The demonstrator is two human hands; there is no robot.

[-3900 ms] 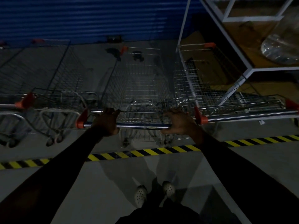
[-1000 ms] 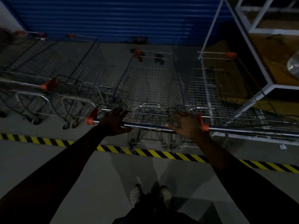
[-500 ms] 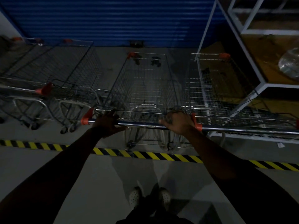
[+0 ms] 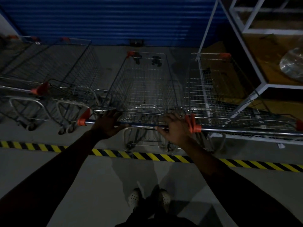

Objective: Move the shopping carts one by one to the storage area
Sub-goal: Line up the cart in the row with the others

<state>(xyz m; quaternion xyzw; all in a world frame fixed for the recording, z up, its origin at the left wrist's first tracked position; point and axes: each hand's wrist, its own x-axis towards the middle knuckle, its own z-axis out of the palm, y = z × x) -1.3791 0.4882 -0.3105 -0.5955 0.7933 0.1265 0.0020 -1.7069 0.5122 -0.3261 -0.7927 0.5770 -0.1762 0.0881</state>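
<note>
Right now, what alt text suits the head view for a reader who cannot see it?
In dim light, a person's left hand rests on and right hand grips the handle of an empty wire shopping cart parked between other carts, facing a blue shutter. Yellow-and-black floor tape crosses between the cart and the person's white shoes.

In dim light, the left hand (image 4: pixel 109 123) lies over the middle cart's (image 4: pixel 144 89) handle (image 4: pixel 141 125), fingers (image 4: pixel 114 114) stretched forward. The right hand (image 4: pixel 175 126) curls round the bar by its orange end. Striped tape (image 4: pixel 147 155) crosses the floor (image 4: pixel 98 185) beneath.
</note>
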